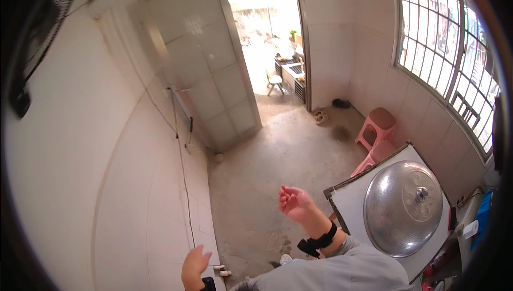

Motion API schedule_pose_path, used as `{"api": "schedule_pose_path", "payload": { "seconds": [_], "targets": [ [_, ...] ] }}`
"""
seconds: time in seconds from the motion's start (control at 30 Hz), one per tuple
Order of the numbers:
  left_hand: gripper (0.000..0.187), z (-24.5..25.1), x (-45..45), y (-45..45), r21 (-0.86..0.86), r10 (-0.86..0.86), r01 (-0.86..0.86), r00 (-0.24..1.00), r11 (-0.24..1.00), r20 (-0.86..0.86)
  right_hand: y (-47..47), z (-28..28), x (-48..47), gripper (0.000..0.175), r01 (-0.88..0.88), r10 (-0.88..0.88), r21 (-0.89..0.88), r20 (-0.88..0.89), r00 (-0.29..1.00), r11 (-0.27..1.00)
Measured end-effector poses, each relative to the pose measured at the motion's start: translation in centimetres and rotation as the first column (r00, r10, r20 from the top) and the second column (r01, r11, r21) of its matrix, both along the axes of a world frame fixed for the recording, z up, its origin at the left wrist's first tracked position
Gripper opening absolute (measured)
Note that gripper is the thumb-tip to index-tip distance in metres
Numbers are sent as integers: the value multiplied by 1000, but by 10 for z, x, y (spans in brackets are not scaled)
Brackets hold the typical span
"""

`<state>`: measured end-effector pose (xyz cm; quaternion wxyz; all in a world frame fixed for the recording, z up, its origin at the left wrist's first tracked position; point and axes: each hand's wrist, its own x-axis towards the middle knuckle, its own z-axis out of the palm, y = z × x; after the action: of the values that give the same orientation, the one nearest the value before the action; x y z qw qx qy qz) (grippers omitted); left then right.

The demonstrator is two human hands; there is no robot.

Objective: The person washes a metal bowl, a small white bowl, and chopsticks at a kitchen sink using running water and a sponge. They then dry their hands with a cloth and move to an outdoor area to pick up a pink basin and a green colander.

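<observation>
My right hand point(295, 203) is raised over the concrete floor, palm upward, fingers loosely curled, with nothing visible in it. A black strap point(320, 241) is around that forearm. To its right, nearest to it, stands a square table point(346, 199) with a white top and dark edging. On the table rests a large, domed metal lid point(402, 211) with a round knob; what lies beneath is hidden. Low at the left, close to the white wall, my left hand point(196, 263) is empty, thumb apart from the fingers. A dark band point(208, 283) sits at its wrist.
Two pink plastic stools point(375, 128) stand beyond the table. A door point(204, 58) hangs open beside a bright doorway point(266, 30), where a small chair point(275, 81) stands outside. White pipe ends point(223, 271) jut near the left wall's foot. A barred window point(445, 46) is at right.
</observation>
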<state>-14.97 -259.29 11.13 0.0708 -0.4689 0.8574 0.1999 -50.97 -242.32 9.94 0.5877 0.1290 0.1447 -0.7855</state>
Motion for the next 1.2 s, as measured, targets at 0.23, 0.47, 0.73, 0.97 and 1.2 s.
{"api": "schedule_pose_path", "payload": {
  "seconds": [0.23,0.47,0.73,0.97,1.2],
  "targets": [
    [51,-12,-171,-188,-71,73,-81,991,994,-112,-119,-7,-217,10,229,-229,-5,-41,973,973],
    [60,-57,-408,-403,126,-20,-18,955,992,295,-207,-25,-447,10,548,-539,171,-101,836,819],
    [44,-34,-838,-551,-107,-520,509,835,854,-177,-264,-31,-677,11,749,-718,219,-214,662,625],
    [48,-48,-1167,-629,106,-611,608,792,787,-13,-373,-86,-930,14,721,-763,394,-69,642,570],
    [51,-15,-1398,-742,84,-666,707,694,702,-273,-578,-37,-1202,11,505,-490,111,-138,861,856]
  ]
}}
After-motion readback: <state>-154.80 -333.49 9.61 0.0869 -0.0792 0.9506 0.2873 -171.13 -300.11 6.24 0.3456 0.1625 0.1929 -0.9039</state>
